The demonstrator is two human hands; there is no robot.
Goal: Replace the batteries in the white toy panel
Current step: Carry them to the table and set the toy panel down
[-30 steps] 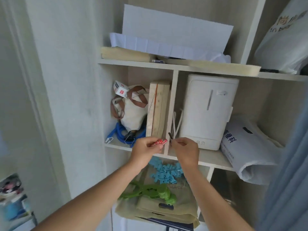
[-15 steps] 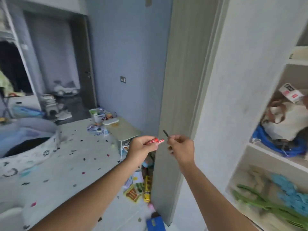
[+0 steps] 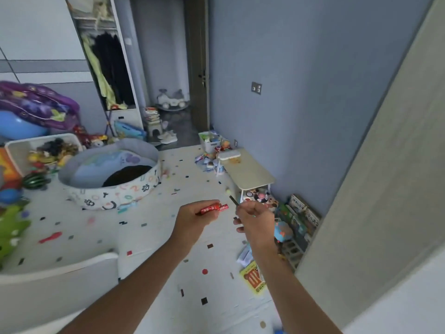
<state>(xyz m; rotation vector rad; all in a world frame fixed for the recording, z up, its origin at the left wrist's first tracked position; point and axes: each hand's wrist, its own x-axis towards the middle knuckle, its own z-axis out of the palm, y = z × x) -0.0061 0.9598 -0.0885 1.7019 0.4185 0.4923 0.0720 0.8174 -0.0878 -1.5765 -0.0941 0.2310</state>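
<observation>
My left hand (image 3: 192, 216) is closed around red batteries (image 3: 213, 208) whose ends stick out to the right of my fingers. My right hand (image 3: 254, 216) pinches a thin dark tool (image 3: 233, 200), likely a small screwdriver, with its tip pointing up and left. Both hands are held out in front of me, close together, above a speckled play mat (image 3: 154, 237). A white panel-like object (image 3: 229, 155) lies on the far end of a low cream table (image 3: 248, 173) near the blue wall; whether it is the toy panel I cannot tell.
A round fabric play pit (image 3: 110, 179) sits at the left centre. A white bin of toys (image 3: 41, 150) and inflatables stand at the far left. Books and toys (image 3: 296, 225) pile up by the cabinet side (image 3: 375, 189) on the right. A white rounded edge (image 3: 57, 268) is near left.
My view has swung left, away from the cupboard shelves and onto the room floor. Both hands keep the same grip on the batteries and the thin tool.
</observation>
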